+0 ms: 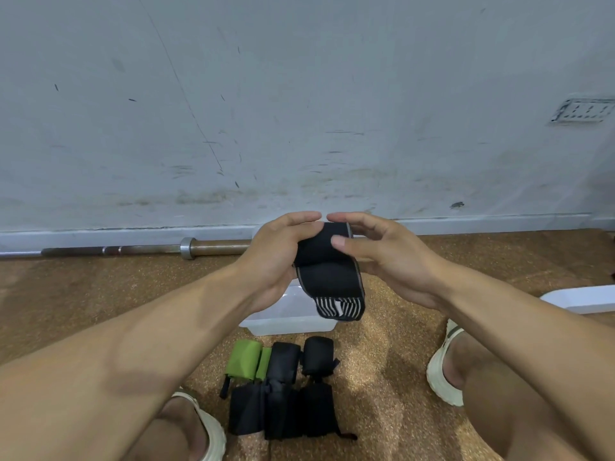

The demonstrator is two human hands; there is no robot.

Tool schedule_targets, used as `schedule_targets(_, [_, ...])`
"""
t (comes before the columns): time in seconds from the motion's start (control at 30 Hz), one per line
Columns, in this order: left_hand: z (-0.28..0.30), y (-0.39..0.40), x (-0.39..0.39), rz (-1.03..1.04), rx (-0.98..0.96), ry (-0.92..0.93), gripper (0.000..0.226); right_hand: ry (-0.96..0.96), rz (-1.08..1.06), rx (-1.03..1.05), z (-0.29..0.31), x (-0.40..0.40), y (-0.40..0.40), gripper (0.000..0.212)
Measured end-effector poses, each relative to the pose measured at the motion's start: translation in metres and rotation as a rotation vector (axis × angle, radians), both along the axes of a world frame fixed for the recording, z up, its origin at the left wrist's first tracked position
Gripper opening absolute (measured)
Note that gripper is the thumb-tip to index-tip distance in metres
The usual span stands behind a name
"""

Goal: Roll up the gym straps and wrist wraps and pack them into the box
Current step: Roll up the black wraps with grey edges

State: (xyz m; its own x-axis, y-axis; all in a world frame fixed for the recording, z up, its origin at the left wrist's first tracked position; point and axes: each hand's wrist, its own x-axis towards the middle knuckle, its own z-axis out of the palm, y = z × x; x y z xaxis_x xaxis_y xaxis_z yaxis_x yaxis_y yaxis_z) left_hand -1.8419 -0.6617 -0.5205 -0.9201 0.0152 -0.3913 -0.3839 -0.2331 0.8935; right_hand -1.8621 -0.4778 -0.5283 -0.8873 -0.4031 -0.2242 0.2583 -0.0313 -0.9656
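I hold a black wrist wrap (324, 257) in the air above the clear plastic box (289, 319). My left hand (276, 257) grips its rolled part from the left. My right hand (382, 251) pinches it from the right, thumb on the front. The wrap's loose end with black and white stripes (339, 307) hangs down over the box. On the floor in front of the box lie a green rolled wrap (244, 361) and several black rolled straps (283, 390).
A steel barbell (133, 250) lies along the white wall's base at the left. The box's white lid (582, 297) lies on the cork floor at the right. My feet in pale sandals (444, 364) flank the straps.
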Motion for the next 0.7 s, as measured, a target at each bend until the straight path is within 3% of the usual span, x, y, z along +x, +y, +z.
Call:
schedule_targets(0.1, [0.0024, 0.0001, 0.0006, -0.001, 0.004, 0.015, 0.025, -0.086, 0.039, 0.022, -0.0001, -0.0016, -0.0018, 0.049])
schedule_targets(0.3, [0.0022, 0.0021, 0.0016, -0.004, -0.029, 0.009, 0.027, -0.13, -0.007, -0.018, -0.0032, -0.0019, -0.0054, 0.026])
schedule_targets(0.53, [-0.0011, 0.0019, 0.0023, -0.029, -0.072, -0.039, 0.03, 0.005, -0.033, 0.025, -0.0026, -0.0014, -0.0046, 0.039])
schedule_targets(0.7, [-0.0005, 0.0021, 0.0026, -0.006, -0.109, 0.002, 0.032, -0.058, -0.004, 0.032, -0.0009, 0.0014, -0.0078, 0.053])
